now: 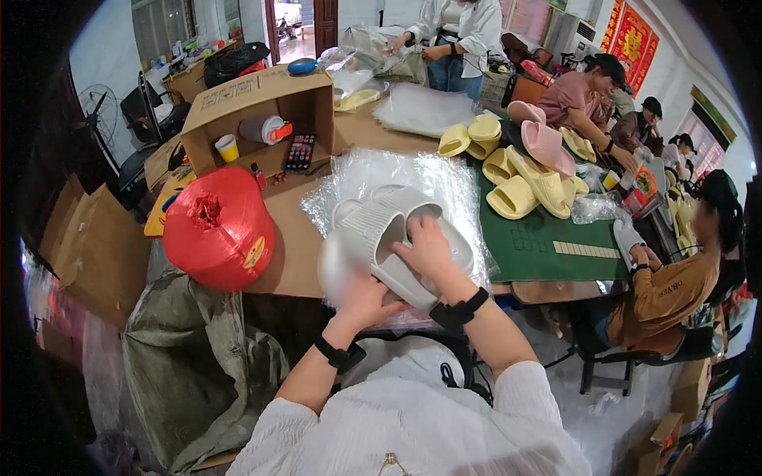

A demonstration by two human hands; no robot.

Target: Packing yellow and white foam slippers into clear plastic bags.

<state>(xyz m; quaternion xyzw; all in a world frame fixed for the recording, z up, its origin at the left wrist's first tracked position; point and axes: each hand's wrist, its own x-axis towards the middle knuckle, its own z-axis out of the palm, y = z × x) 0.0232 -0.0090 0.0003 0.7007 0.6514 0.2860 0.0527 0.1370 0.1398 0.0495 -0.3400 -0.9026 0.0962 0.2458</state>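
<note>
A pair of pale grey slide slippers [397, 238] with ribbed straps lies over a stack of clear plastic bags [456, 178] at the table's near edge. My left hand [361, 301] grips the near left side of the pair, its thumb along the sole's edge; a blurred patch hides its fingers. Bent over the right slipper, my right hand [429, 252] has its fingers in the foot opening, against the strap and insole. Dark bands circle both wrists.
A big roll of red plastic twine [216, 230] stands left, before an open cardboard box [258, 111] holding a cup and a tumbler. Yellow slippers [532, 182] and pink slippers [546, 143] pile on a green mat [516, 238] at right. Several co-workers sit or stand beyond.
</note>
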